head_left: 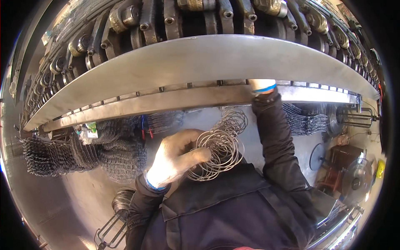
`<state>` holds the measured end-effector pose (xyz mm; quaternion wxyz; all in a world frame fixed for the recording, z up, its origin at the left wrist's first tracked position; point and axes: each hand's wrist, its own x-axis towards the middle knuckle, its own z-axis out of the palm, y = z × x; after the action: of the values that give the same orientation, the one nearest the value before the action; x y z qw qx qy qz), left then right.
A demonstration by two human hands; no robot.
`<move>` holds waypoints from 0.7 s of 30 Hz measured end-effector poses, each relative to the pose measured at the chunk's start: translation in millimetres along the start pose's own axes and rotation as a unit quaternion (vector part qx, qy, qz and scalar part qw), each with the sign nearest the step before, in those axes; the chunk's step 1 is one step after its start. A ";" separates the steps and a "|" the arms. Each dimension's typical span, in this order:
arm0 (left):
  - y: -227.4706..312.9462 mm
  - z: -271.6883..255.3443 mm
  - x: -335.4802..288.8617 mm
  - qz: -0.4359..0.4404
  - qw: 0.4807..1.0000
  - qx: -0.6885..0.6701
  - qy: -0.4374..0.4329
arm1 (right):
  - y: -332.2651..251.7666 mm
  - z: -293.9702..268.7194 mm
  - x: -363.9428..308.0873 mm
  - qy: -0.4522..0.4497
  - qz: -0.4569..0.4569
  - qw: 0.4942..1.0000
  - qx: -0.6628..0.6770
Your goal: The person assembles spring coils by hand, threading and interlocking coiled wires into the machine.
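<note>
My left hand (173, 158), in a pale glove with a blue cuff, is closed around a bundle of loose wire coils (222, 156), thumb on top. The coils hang in front of my dark apron, and their loops trail away toward the machine. My right hand (263, 85), gloved with a blue cuff, reaches up at a long metal plate (208, 56) on the machine. Its fingers are hidden behind that plate, so what they touch does not show. Below the plate runs a narrower metal rail (183, 98).
Rows of rollers and arms (171, 18) line the machine above the plate. Bundles of dark wavy wire (123, 156) hang at the left, with more wavy wire (306, 121) at the right. A fan (357, 180) stands at the right, a wire rack (114, 231) at the lower left.
</note>
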<state>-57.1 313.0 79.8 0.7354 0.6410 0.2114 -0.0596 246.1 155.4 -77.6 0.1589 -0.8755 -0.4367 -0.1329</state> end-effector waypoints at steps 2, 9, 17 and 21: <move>4.8 2.3 -0.1 -0.042 0.999 0.009 -0.015 | 6.1 -16.9 -0.1 0.095 -0.065 0.993 0.039; -2.9 33.7 15.3 0.037 0.997 0.066 0.012 | -35.7 -114.4 -18.5 -0.274 -0.129 0.768 0.564; 1.9 79.3 17.9 0.057 0.996 0.061 0.027 | -12.3 -99.2 -62.2 -0.074 0.000 0.868 0.491; 5.7 87.6 22.2 0.004 1.000 0.019 0.020 | 35.0 -37.7 -35.0 0.184 -0.030 0.979 -0.084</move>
<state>-14.4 233.2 84.1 0.7190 0.6568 0.2220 -0.0482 250.4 95.4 -61.9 0.1582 -0.8328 -0.4136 -0.3323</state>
